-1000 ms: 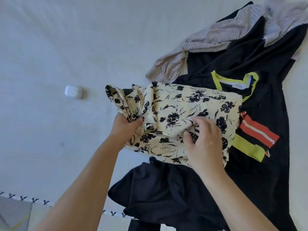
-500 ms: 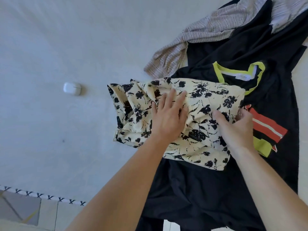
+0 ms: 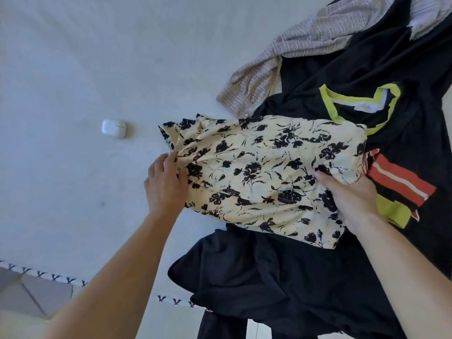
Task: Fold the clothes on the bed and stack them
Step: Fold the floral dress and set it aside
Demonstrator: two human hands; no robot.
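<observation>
A home bedroom: white-sheeted bed (image 3: 73, 69) strewn with clothes (image 3: 318, 277) (earbud case (image 3: 114, 128) too).

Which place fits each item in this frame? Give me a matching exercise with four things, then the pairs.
Things:
1. floral garment
2. white earbud case
3. beige knit garment
4. black top with yellow-green neckline

Places:
A. alone on bare sheet, left of the clothes
B. partly under the floral piece, label showing
C. gripped at both ends by left hand and right hand
D. far end of the pile

Pairs: 1-C, 2-A, 3-D, 4-B

The floral garment (image 3: 269, 172) lies on the dark garment (image 3: 281, 277), the earbud case (image 3: 114, 128) to its left on the bed (image 3: 73, 69).
</observation>
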